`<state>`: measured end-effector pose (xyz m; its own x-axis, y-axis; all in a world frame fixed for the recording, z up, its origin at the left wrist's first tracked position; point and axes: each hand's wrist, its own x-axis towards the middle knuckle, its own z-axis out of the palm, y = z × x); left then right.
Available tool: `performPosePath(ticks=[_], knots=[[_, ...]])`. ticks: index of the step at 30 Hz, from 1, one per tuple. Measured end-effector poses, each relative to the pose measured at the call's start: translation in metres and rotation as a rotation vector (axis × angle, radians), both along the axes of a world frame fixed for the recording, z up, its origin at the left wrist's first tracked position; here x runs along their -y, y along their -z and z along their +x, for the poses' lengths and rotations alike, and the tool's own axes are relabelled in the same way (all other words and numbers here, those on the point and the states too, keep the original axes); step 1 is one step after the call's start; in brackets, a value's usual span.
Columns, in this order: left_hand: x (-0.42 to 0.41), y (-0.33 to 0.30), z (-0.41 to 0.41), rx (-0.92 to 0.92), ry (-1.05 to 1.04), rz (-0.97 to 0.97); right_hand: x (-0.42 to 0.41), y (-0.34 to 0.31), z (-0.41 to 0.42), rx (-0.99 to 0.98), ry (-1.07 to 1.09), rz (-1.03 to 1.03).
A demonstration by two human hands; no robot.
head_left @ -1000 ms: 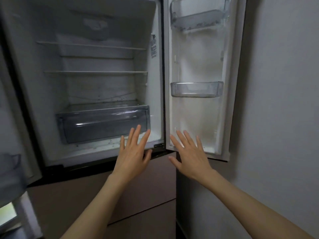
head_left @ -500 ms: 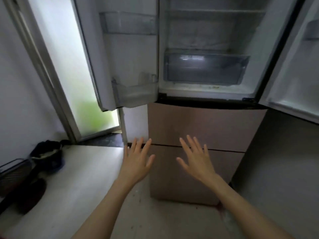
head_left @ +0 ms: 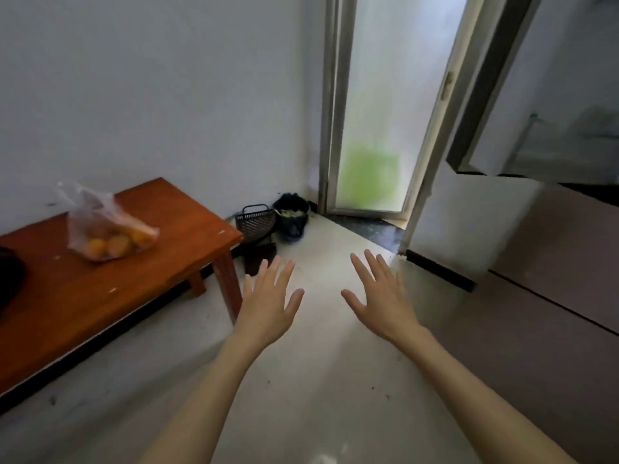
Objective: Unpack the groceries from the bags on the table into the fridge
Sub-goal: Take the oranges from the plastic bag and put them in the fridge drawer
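Head view only, so one angle to go on. Big change from a second ago: back then the camera faces straight into the open fridge, shelves and drawer bare, both hands up in front of it. Half a second ago it's already swinging left, catching the fridge's lower doors and the floor. Now the fridge (head_left: 552, 236) sits off at the right edge, with its door (head_left: 549, 128) hanging open, and the worktop (head_left: 100, 296) fills the left side.

Left hand (head_left: 268, 306) and right hand (head_left: 382, 303) are out in front over the floor (head_left: 318, 380), fingers spread, palms down. Each grip is released, holding nothing, touching nothing, same as in the two earlier shots.

On the worktop there's a clear bag (head_left: 104, 226) with orange round fruit inside, slumped near the wall side, well apart from both hands. Something dark (head_left: 10, 276) pokes in at the far left edge, maybe a second bag, can't tell.

Past the worktop's end there's a small black basket (head_left: 254, 219) and a bin (head_left: 291, 216) on the floor in the corner by the frosted door (head_left: 378, 128).

My read: fridge is opened and nothing is in it yet, so this is the turn to fetch the first bag. Next is reaching left for it.
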<state>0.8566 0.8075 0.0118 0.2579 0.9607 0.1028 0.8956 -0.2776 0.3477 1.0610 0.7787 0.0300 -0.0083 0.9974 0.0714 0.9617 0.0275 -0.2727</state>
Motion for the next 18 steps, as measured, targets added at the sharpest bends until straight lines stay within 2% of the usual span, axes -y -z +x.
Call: performPosePath(ticks=[8, 18], knots=[[-0.032, 0.008, -0.119, -0.009, -0.324, -0.092, -0.093, 0.016, -0.122, -0.021, -0.271, -0.004], [-0.119, 0.009, -0.243, 0.018, -0.536, -0.131, -0.23, 0.028, -0.233, -0.053, -0.508, -0.055]])
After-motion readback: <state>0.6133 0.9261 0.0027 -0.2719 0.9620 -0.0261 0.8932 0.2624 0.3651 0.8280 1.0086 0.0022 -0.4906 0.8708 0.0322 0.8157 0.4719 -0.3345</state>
